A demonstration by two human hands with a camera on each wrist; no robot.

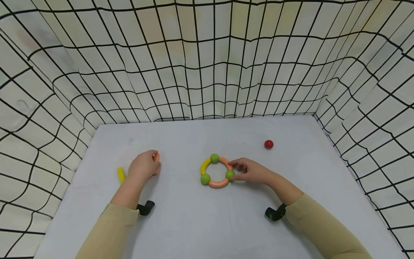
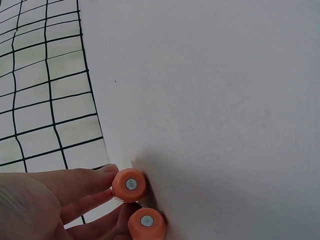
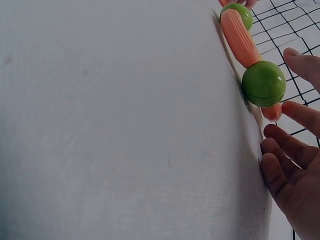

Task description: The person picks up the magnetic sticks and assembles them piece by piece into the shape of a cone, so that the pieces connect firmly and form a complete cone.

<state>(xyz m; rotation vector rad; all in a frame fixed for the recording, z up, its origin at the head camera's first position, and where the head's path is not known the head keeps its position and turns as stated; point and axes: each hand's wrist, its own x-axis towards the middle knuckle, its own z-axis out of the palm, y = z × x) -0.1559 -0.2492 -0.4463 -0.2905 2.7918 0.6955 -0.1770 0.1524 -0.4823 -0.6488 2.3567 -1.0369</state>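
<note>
On the left, my left hand (image 1: pixel 143 165) pinches an orange magnetic stick (image 1: pixel 156 163) between thumb and fingers. Two round orange ends (image 2: pixel 131 184) with metal discs show in the left wrist view; whether they belong to one piece I cannot tell. Mid-table lies a ring of curved sticks, yellow (image 1: pixel 204 166) and orange (image 1: pixel 218 183), joined by green balls (image 1: pixel 214 158). My right hand (image 1: pixel 252 171) is at the ring's right side, fingers loosely spread around a green ball (image 3: pixel 264 84) and an orange stick end (image 3: pixel 271 112). Fingertips touch or nearly touch them.
A yellow stick (image 1: pixel 121 175) lies just left of my left forearm. Toward the back right sits a red ball (image 1: pixel 268 144). White walls with a black grid (image 1: pixel 207 79) stand along the back and sides of the white table (image 1: pixel 200 223).
</note>
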